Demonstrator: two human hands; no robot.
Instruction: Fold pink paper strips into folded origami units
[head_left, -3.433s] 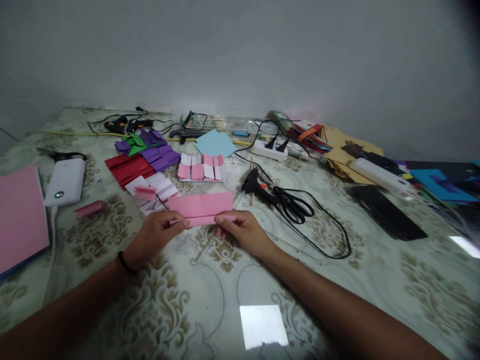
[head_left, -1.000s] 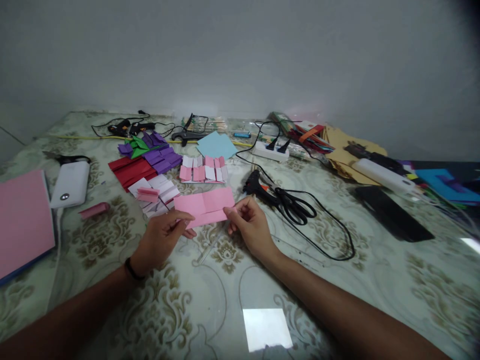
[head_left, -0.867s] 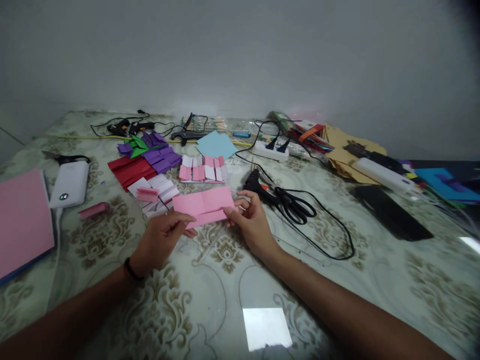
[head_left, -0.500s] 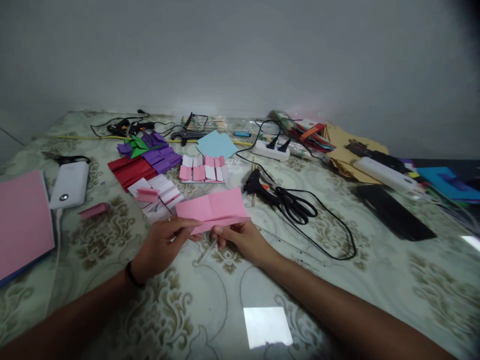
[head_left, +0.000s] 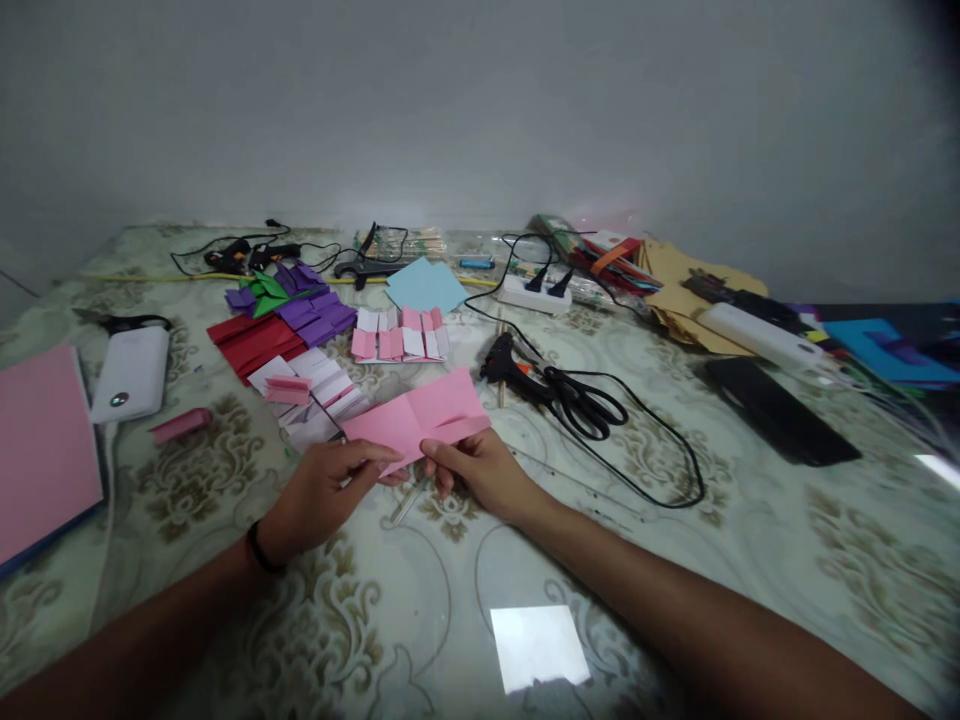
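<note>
A creased sheet of pink paper [head_left: 420, 415] is held between my two hands, a little above the table. My left hand [head_left: 326, 490] pinches its near left corner, fingers partly behind it. On the near edge, right of the middle, my right hand [head_left: 480, 470] grips with the thumb on top; its other fingers are underneath. A clear thin stick [head_left: 409, 503] shows below the right hand. Just beyond the sheet lie folded white papers [head_left: 322, 385] and a block of folded pink and white papers [head_left: 400, 335].
A glue gun [head_left: 514, 370] with a coiled black cord lies to the right, near a phone [head_left: 780, 410] and a power strip [head_left: 534, 294]. Red folded paper [head_left: 255, 345], a white power bank [head_left: 133, 372] and a pink stack [head_left: 45, 450] are on the left.
The pink sheet has tilted, and its near-edge fold has opened out. My right thumb has come up onto its face. The view has shifted slightly to the right.
</note>
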